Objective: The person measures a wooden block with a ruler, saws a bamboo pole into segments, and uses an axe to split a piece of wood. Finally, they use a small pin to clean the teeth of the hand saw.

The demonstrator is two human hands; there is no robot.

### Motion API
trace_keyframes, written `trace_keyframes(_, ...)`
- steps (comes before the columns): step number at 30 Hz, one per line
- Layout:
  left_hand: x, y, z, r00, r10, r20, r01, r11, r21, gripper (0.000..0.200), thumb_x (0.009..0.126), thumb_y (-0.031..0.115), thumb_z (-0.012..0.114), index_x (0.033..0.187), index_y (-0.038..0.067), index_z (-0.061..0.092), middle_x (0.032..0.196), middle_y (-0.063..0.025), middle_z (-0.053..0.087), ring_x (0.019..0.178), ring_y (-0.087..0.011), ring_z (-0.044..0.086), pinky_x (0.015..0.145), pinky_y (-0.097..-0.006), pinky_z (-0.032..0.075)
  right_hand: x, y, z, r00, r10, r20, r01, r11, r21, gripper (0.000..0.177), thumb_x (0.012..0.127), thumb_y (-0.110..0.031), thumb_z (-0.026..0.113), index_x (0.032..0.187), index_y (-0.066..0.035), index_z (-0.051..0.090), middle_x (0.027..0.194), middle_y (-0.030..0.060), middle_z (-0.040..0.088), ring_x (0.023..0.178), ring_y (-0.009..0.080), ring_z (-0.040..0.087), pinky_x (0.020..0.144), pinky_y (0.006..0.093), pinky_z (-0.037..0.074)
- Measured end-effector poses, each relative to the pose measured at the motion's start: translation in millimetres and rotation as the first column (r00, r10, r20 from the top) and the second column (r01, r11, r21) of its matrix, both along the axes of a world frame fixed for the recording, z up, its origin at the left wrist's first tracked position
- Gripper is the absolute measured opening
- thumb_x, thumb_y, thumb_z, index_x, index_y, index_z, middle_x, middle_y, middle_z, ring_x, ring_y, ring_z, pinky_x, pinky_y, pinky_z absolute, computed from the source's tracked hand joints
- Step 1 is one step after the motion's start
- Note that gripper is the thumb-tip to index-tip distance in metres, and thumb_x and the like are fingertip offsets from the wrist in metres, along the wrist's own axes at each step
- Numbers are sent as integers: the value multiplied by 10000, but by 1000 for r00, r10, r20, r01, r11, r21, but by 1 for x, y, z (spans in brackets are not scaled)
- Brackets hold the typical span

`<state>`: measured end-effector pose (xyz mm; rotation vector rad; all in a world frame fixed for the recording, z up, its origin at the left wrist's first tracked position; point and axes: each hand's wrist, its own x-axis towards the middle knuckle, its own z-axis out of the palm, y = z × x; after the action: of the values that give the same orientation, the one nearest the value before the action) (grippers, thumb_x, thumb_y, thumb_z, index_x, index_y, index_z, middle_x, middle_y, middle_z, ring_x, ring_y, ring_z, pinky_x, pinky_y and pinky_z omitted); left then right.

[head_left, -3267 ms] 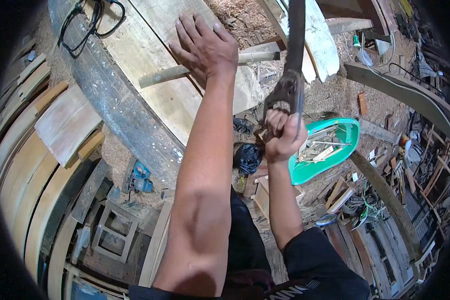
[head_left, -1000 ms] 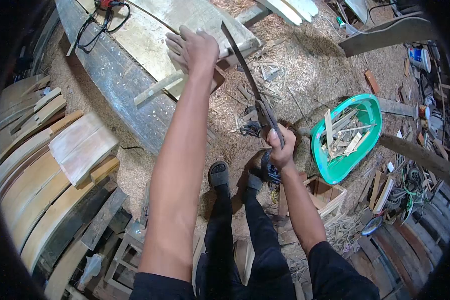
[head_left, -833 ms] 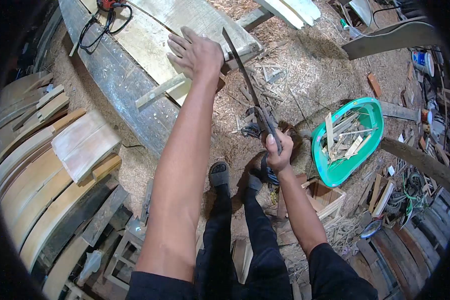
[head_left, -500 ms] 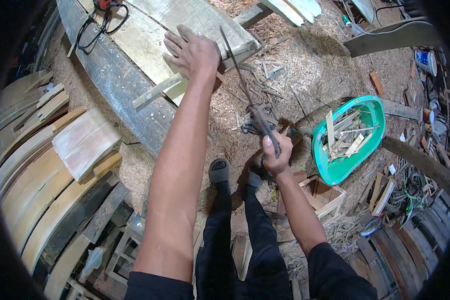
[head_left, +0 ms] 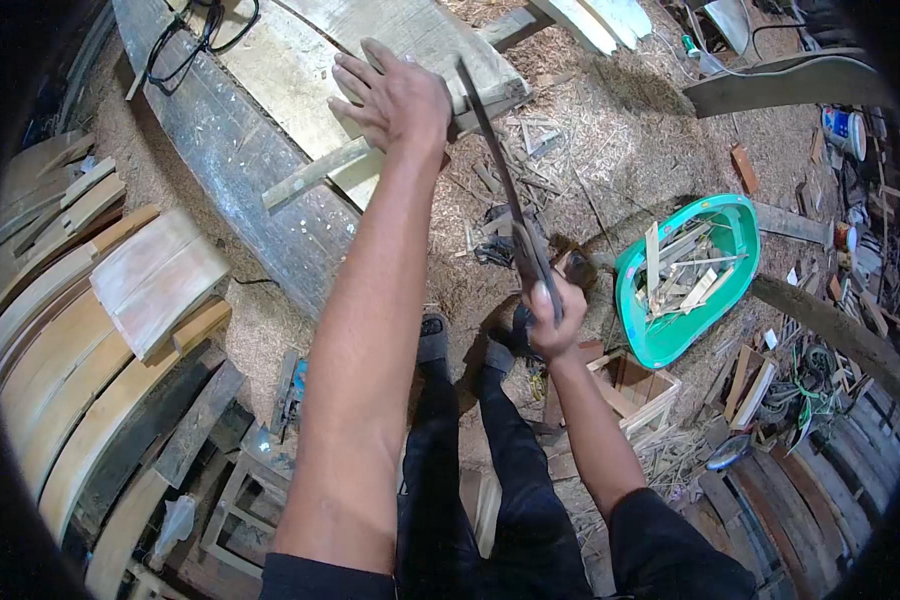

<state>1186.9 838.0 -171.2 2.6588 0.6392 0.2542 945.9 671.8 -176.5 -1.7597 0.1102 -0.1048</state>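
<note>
My left hand lies with fingers spread on pale wooden boards. Under its palm runs a narrow wood strip, laid crosswise, with one end sticking out past the dark bench plank. A handsaw is in my right hand, whose fingers wrap round the handle with the thumb on top. Its long blade points up and away, the tip beside the strip's right end, near the boards' edge.
A green plastic tub of wood scraps stands on the shaving-strewn floor to the right. Stacked boards line the left side. A black cable lies on the bench, and an open wooden box is near my feet.
The saw has shifted slightly, its blade turned so that more of its side shows. My left hand stays pressed on the boards, and the whole view has moved a little.
</note>
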Motion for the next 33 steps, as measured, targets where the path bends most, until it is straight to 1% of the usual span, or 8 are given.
trace_keyframes(5,2,3,-9,1000,-2,23,2,1000,-5,643,968,280,374,1513,2,175,1557,-310,100,1475,-403,50,1152,-602,5,35,5,2,992,7,-129,-3,999,36,363,893,-300,552,653,-30,513,550,45,434,491,146,477,491,309,372)
trace_keyframes(9,2,2,-4,1000,3,0,-3,1000,-14,634,969,275,365,1509,-5,187,1557,-311,94,1475,-403,41,1155,-595,-4,-2,-2,-5,1000,1,11,-1,1000,-32,385,904,-321,548,635,-51,490,556,13,426,491,124,435,480,314,355)
trace_keyframes(15,1,2,-10,997,3,77,-3,1000,0,621,961,272,379,1497,-6,234,1554,-304,133,1474,-405,60,1148,-609,-1,35,12,-7,997,12,-82,-9,999,34,351,932,-267,536,669,-41,482,569,-1,410,506,108,408,479,294,343)
trace_keyframes(20,8,5,-13,993,22,113,-25,999,22,615,954,276,404,1482,-10,273,1542,-314,161,1466,-415,92,1132,-635,7,-18,0,2,998,-45,-35,47,998,37,359,914,-276,531,648,-39,482,552,7,415,492,123,425,472,305,346)
trace_keyframes(25,0,4,-18,993,9,115,-11,1000,17,623,957,290,408,1483,-10,265,1538,-320,166,1465,-416,95,1132,-633,5,42,15,-7,996,5,-94,-5,1000,-1,400,924,-321,536,651,-34,481,542,13,408,486,129,422,470,310,333)
trace_keyframes(27,3,1,-17,993,9,118,-12,1000,24,623,958,294,408,1482,-10,266,1538,-315,170,1466,-411,95,1133,-631,4,19,7,-3,998,22,51,-18,997,-71,393,923,-319,528,658,-32,494,542,10,430,487,131,438,471,310,341)
trace_keyframes(30,8,4,-20,992,33,122,-41,997,62,606,959,296,409,1470,-7,288,1545,-295,175,1469,-391,101,1134,-624,12,-11,1,4,994,-75,-77,82,993,90,360,906,-290,543,653,-35,512,520,35,413,462,139,431,466,319,347)
trace_keyframes(33,4,3,-17,993,26,113,-32,998,51,568,964,296,411,1444,1,340,1558,-262,172,1470,-355,111,1134,-611,31,31,9,-5,999,33,-6,-33,999,-18,363,903,-266,557,631,-34,493,514,53,397,455,146,423,463,321,341)
